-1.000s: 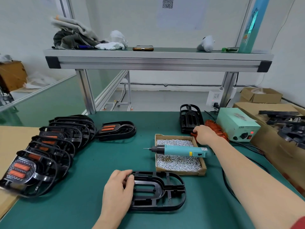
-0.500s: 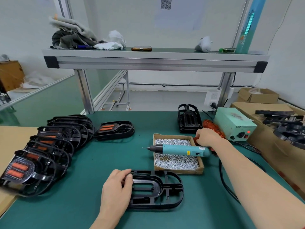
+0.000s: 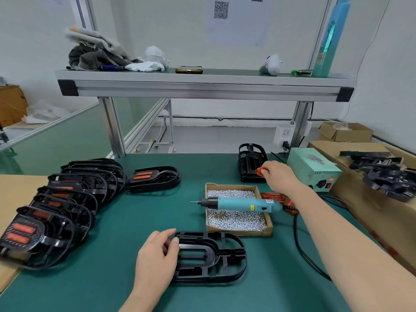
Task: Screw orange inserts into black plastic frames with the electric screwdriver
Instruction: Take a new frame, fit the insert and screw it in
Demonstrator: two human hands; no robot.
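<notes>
Under left hand [image 3: 155, 260], black oval ribbed frame [image 3: 212, 255], flat

Our left hand [image 3: 157, 255] lies palm down close to us, its fingers curled over the near end of the frame [image 3: 212, 255]. Our bare right forearm [image 3: 337, 233] stretches forward and leftward, and our right hand [image 3: 279, 176] pinches an insert [image 3: 259, 171] at its fingertips.

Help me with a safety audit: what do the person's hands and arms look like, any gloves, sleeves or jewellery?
Both are bare. The left hand and right hand wear no gloves; no ring, watch or bracelet shows. The right forearm is uncovered as far as the frame shows; only the left wrist is in view, also sleeveless.
</notes>
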